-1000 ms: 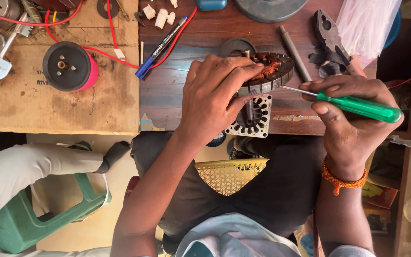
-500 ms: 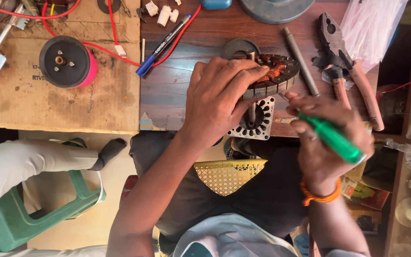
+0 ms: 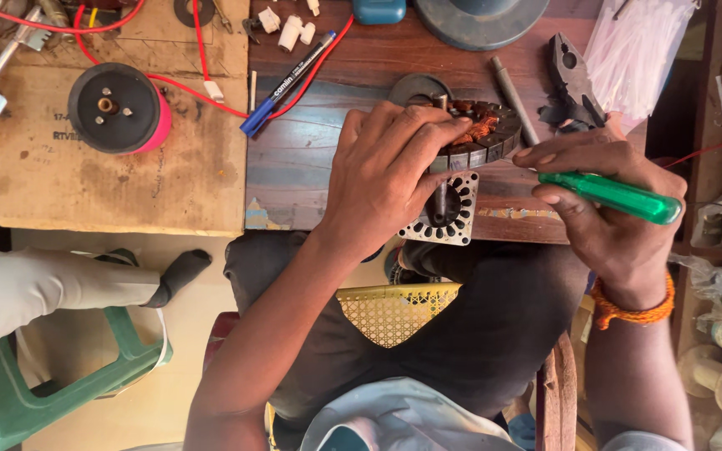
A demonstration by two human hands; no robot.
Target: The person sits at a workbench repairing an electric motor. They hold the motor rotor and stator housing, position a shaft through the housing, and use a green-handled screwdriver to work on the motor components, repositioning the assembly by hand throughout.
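A: Head view: left hand clamped over the round laminated-steel motor stator with copper windings, at the near edge of the dark wooden bench.

B: Right hand?

A: Fist closed round the green-handled screwdriver, just right of the stator.

B: Handling?

A: Looked heavy, rigid. Windings fragile, so grip the steel rim.

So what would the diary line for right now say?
left hand: gripping motor stator on wooden table | right hand: holding green-handled screwdriver, tip by stator | nearby: pliers, blue marker
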